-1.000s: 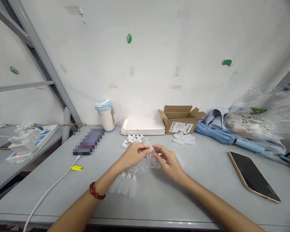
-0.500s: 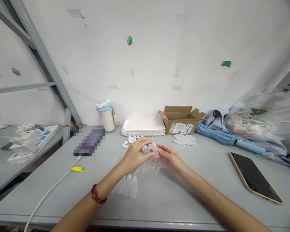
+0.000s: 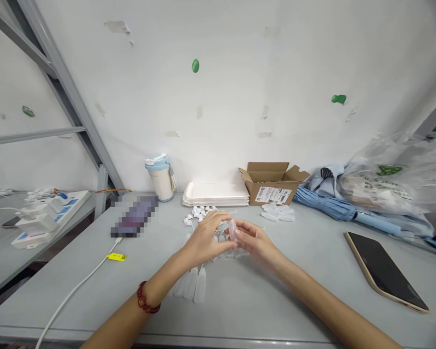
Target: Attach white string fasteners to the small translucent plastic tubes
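My left hand point(image 3: 204, 240) and my right hand point(image 3: 256, 242) meet over the middle of the grey table point(image 3: 261, 300). Together they pinch a small clear plastic bottle point(image 3: 233, 230), held nearly upright between the fingertips. Under and just in front of my hands lies a row of similar small translucent bottles point(image 3: 194, 283). A heap of small white caps point(image 3: 198, 213) sits just behind my left hand. A red bead bracelet point(image 3: 146, 300) is on my left wrist.
At the back stand a pale blue cup point(image 3: 161, 177), a stack of white trays point(image 3: 215, 194) and an open cardboard box point(image 3: 272, 184). A few more bottles point(image 3: 278, 213) lie by the box. A tablet point(image 3: 385, 269), folded umbrella point(image 3: 334, 206), plastic bag point(image 3: 388, 179), phone point(image 3: 134, 215), white cable point(image 3: 76, 286) and power strip point(image 3: 45, 215) surround the area.
My hands have drawn closer together and slightly lower. The small bottle now stands nearly upright between the fingertips of both hands.
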A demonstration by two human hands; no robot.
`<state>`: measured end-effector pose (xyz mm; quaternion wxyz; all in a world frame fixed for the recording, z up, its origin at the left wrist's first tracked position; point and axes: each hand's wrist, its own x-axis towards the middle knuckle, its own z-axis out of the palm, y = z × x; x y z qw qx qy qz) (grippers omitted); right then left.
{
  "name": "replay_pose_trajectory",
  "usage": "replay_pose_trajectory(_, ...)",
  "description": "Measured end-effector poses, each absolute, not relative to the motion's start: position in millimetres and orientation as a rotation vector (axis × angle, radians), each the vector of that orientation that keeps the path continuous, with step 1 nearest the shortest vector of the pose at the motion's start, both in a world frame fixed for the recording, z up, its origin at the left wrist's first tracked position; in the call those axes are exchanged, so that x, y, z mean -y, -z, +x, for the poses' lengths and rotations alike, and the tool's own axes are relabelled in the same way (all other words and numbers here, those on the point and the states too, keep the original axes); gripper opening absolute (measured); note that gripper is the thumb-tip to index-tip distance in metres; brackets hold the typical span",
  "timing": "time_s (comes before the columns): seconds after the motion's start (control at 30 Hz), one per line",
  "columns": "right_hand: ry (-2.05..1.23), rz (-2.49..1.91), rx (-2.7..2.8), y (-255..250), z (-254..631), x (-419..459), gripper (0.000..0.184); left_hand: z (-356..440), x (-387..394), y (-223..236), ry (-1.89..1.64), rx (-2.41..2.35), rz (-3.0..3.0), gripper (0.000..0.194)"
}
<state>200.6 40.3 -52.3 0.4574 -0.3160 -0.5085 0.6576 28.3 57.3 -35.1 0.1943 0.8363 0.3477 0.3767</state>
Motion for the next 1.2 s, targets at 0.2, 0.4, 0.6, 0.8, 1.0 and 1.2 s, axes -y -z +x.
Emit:
replay_pose_trajectory(0.2,-1.389,-0.964,1.524,47.9,198.3,-38.5,0.032,23.7,-56.2,30.3,-0.947,-0.920,2.404,0.043)
replay_pose_trajectory(0.4,-1.211,-1.082,1.756,53.8,200.5,-39.5,0.028,17.2,-51.7,27.8,-0.821,-0.840,2.537,0.036)
replay_pose_trajectory(0.6,-1.126,-1.115,2.040,46.7,201.9,-31.6,0.025,3.9,-33.2,26.4,-0.726,-0.800,2.522,0.035)
replay_pose_trajectory(0.8,-1.096,-1.058,2.245,47.4,193.3,-18.8,0.020,-12.7,-14.3,29.9,-0.566,-0.849,2.470,0.041)
replay_pose_trajectory(1.0,-1.009,-0.985,2.358,51.2,187.7,-12.1,0.018,-19.5,-2.7,28.6,-0.423,-0.886,2.427,0.040)
replay_pose_trajectory(1.2,-1.009,-1.010,2.406,53.2,188.1,-13.3,0.019,-20.9,-0.2,30.7,-0.374,-0.912,2.426,0.040)
